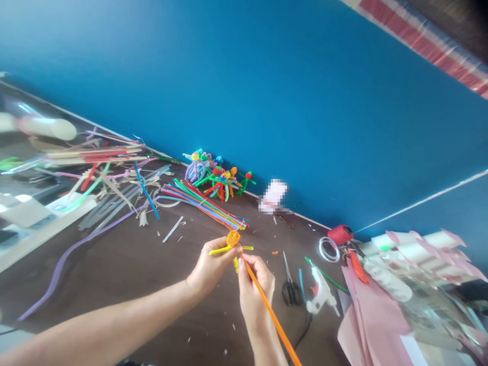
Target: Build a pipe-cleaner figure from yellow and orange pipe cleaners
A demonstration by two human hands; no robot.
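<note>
Above the table, my left hand (211,262) pinches a small pipe-cleaner figure (233,238) with a round orange coiled head and yellow arms sticking out to both sides. A yellow end hangs below it. My right hand (258,284) is closed on a long orange pipe cleaner (272,315) near its upper end, close under the figure. From there the orange length runs down to the bottom edge. Whether the orange pipe cleaner is joined to the figure is hidden by my fingers.
Behind my hands lie a bundle of coloured pipe cleaners (206,203) and several finished figures (221,175). To the right are black-handled scissors (291,290), a white glue gun (320,290), a white ring of tape (328,249) and pink sheets (371,310). Loose strips (122,198) clutter the left.
</note>
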